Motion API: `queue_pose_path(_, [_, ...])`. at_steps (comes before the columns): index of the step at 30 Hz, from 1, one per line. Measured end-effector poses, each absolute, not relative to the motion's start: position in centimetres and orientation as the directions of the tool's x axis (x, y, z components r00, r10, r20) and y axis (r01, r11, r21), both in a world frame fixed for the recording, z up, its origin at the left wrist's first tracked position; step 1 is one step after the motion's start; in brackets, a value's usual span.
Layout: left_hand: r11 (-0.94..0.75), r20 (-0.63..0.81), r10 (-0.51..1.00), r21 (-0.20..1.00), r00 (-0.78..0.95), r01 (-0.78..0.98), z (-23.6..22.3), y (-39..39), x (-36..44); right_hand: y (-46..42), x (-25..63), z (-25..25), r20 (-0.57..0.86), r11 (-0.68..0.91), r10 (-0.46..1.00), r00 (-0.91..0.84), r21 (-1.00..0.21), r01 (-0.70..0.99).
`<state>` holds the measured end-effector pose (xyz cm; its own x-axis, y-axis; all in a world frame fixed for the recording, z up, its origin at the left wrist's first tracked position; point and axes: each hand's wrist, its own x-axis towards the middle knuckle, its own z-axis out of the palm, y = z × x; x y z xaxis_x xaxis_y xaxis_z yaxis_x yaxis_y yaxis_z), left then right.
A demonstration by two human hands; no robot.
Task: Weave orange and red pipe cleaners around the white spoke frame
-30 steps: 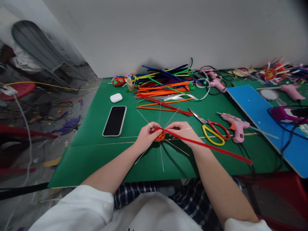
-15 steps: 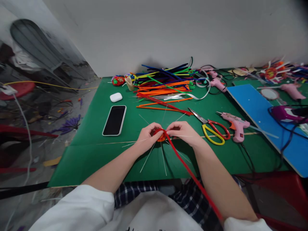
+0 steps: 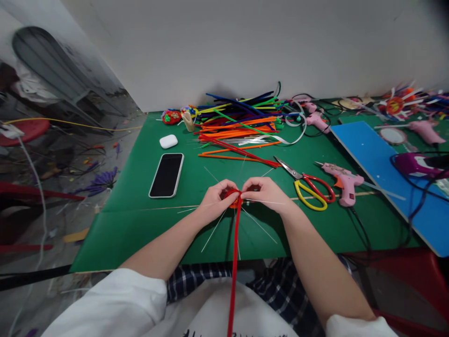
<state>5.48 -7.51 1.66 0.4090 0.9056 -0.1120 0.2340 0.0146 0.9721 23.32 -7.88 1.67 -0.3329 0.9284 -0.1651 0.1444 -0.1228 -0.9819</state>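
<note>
My left hand (image 3: 213, 201) is closed, thumb on top, on a small red and orange woven disc (image 3: 235, 203). Thin white wire spokes (image 3: 260, 226) stick out from the disc in all directions, a little above the table. Opposite it, my right hand (image 3: 268, 193) pinches at the disc's right edge, where a long red pipe cleaner (image 3: 235, 255) comes off. This pipe cleaner hangs towards my body, its far end out of view. The fingertips partly hide the disc and the exact point of the pinch.
On the green table (image 3: 133, 173) lie a phone (image 3: 166, 175), a white case (image 3: 169, 141), a pile of pipe cleaners (image 3: 242, 119), scissors (image 3: 308, 189) and a pink glue gun (image 3: 345, 182). A blue board (image 3: 372, 154) sits at the right, with cables nearby.
The red pipe cleaner's tail has swung from the lower right to hang nearly straight towards me. The disc and its spokes have shifted slightly; both hands stay in about the same place.
</note>
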Motion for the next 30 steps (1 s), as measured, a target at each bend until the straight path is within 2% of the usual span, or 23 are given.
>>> queue_pose_path(20, [0.071, -0.135, 0.894, 0.984, 0.427, 0.164, 1.16, -7.49, 5.52, -8.0, 22.86, 1.54, -0.061, 0.01, 0.961, -0.269, -0.967, 0.253])
queue_pose_path(25, [0.035, -0.13, 0.889, 0.975, 0.439, 0.219, 1.08, -7.48, 5.27, -8.05, 23.01, 1.76, -0.065, 0.013, 0.95, -0.306, -0.969, 0.245])
queue_pose_path(30, [0.071, -0.144, 0.893, 0.981, 0.427, 0.183, 0.97, -7.44, 5.42, -8.05, 23.01, 1.75, -0.062, 0.01, 0.949, -0.308, -0.974, 0.226])
